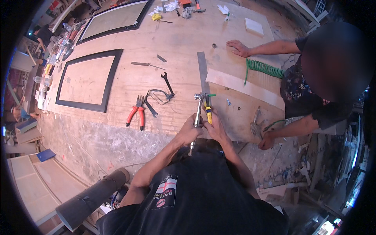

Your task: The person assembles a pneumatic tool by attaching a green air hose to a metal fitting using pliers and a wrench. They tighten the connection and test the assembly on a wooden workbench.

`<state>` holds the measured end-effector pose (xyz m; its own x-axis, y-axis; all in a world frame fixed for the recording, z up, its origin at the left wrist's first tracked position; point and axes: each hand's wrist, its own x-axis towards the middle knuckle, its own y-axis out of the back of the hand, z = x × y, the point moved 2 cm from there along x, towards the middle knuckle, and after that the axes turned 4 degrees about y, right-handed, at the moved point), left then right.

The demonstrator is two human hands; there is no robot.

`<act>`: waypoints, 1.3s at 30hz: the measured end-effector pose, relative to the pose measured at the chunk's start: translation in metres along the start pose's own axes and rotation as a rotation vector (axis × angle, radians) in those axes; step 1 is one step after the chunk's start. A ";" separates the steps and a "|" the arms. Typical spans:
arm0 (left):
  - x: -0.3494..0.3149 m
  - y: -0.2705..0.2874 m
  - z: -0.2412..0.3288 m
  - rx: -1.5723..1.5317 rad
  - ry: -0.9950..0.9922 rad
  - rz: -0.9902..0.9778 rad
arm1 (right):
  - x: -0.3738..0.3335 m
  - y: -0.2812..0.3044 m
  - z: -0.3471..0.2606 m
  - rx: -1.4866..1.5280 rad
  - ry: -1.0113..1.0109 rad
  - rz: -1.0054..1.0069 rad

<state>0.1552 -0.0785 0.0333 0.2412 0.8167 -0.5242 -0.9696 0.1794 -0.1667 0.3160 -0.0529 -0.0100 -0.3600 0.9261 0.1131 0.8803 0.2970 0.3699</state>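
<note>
At the table's near edge, my left hand (190, 130) is closed around a long, slim silver metal tool (197, 113) with a fitting at its far end. Right beside it, my right hand (215, 128) grips a hand tool with yellow-and-blue handles (208, 113); its jaws are too small to make out. A short green piece (212, 95) sticks out to the right by the tools' far ends. Beyond them lies a flat steel strip (202, 70). Red-handled pliers (137, 113) and a dark open-ended wrench (167, 83) rest to the left.
A co-worker at right rests one hand (239, 49) on the table; the other hand (267, 141) is beside a metal tool (256, 124). A green coiled hose (264, 68) and pale board (244, 88) lie between us. Black frames (109, 84) occupy the left side.
</note>
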 end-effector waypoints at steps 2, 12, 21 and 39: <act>0.001 0.000 -0.002 0.028 -0.001 0.004 | 0.000 0.001 -0.001 -0.016 -0.010 0.003; -0.005 0.005 0.001 -0.192 0.103 -0.164 | 0.004 0.010 -0.003 -0.182 0.060 0.030; -0.025 0.054 0.031 -0.507 0.393 -0.678 | 0.032 0.087 0.009 -0.900 0.642 0.077; 0.006 0.095 -0.044 0.125 0.152 -0.033 | -0.007 0.041 0.066 -1.071 0.085 -0.213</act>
<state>0.0661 -0.0805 -0.0227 0.2673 0.7185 -0.6421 -0.9565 0.2788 -0.0862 0.3750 -0.0318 -0.0571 -0.5291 0.8486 -0.0006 0.0872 0.0550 0.9947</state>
